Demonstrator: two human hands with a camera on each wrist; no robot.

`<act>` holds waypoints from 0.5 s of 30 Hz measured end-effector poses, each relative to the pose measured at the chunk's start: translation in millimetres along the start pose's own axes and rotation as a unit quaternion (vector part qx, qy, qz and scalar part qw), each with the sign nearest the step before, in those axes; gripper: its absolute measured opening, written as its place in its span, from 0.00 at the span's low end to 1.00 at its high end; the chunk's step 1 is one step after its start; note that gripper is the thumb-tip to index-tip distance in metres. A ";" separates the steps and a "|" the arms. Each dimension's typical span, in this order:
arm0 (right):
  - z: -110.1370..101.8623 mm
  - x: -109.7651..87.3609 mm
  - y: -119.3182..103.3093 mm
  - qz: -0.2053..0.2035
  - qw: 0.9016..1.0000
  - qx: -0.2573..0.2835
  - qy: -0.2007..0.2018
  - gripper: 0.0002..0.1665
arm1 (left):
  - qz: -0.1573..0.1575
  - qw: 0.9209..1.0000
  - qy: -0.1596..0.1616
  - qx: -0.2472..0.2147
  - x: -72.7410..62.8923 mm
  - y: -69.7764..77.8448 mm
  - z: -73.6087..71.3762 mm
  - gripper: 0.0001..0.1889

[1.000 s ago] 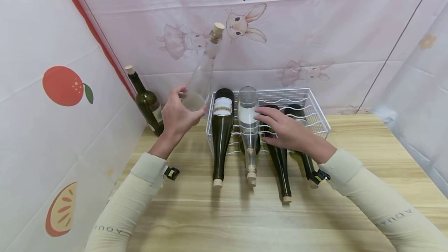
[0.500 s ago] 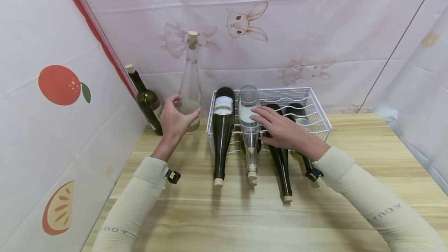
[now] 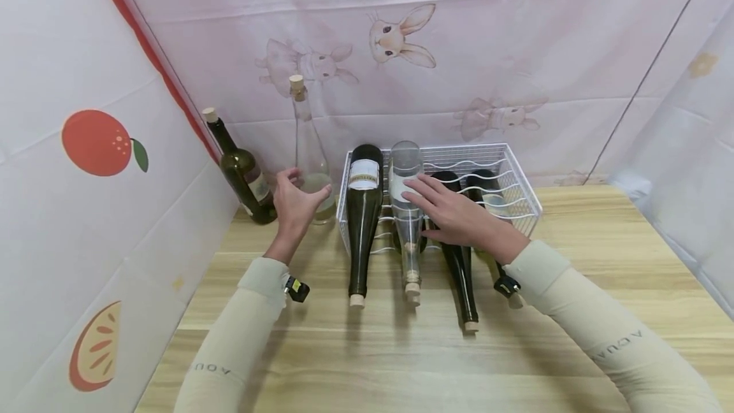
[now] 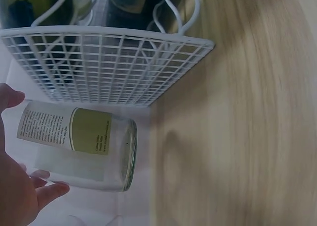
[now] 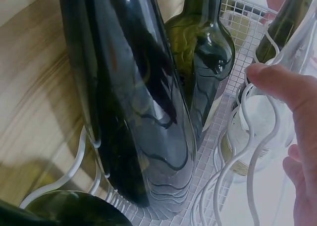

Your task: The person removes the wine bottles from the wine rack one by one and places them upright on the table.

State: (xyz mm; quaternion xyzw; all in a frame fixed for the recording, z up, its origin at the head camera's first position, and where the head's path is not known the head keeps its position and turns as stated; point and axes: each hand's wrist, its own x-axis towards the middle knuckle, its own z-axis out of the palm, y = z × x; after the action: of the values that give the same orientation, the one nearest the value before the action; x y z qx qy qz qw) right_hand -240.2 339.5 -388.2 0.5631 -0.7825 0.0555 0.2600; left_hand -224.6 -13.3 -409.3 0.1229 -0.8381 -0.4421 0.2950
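My left hand (image 3: 295, 206) grips a clear glass bottle (image 3: 309, 139) with a cork, upright to the left of the white wire rack (image 4: 106, 62). Its base is close over the wooden table. In the left wrist view, thumb and fingers lie on opposite sides of this bottle (image 4: 94, 137), whose printed label faces the camera. Over the rack, my right hand (image 3: 464, 218) has its fingers fairly straight, touching a second clear corked bottle (image 3: 406, 158) that lies with its neck toward me. A dark bottle (image 3: 461, 279) lies just right of it, partly under the hand.
A labelled dark bottle (image 3: 364, 228) lies at the rack's left end, others lower down and further right. At the far left a green corked bottle (image 3: 243, 171) stands against the corner. Printed cloth walls (image 3: 516, 43) close off the back and left of the table (image 3: 413, 355).
My left hand has lowered the clear bottle and moved it left, away from the rack, bringing it from tilted to nearly upright. My right hand has slid slightly left over the second clear bottle.
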 end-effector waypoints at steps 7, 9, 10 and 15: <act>3.1 5.2 0.3 -0.005 1.000 0.000 -0.002 0.57 | -0.015 1.000 0.002 -0.027 2.6 -6.8 12.9 0.43; 3.3 7.0 -0.4 -0.002 1.000 0.001 -0.007 0.56 | -0.023 0.999 0.002 -0.034 3.0 -8.1 15.6 0.43; 3.2 7.9 -1.1 0.001 1.000 0.001 -0.010 0.56 | -0.027 0.999 0.001 -0.038 3.1 -8.9 16.8 0.43; 5.2 10.1 -3.0 0.004 1.000 -0.006 -0.017 0.55 | -0.039 0.998 0.007 -0.038 3.2 -13.3 22.4 0.42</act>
State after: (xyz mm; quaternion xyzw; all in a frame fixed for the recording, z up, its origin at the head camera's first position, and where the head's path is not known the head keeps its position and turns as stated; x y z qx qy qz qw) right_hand -241.7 327.8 -388.5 0.5591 -0.7894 0.0428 0.2498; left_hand -241.5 -7.5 -428.6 0.1479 -0.8133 -0.4836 0.2879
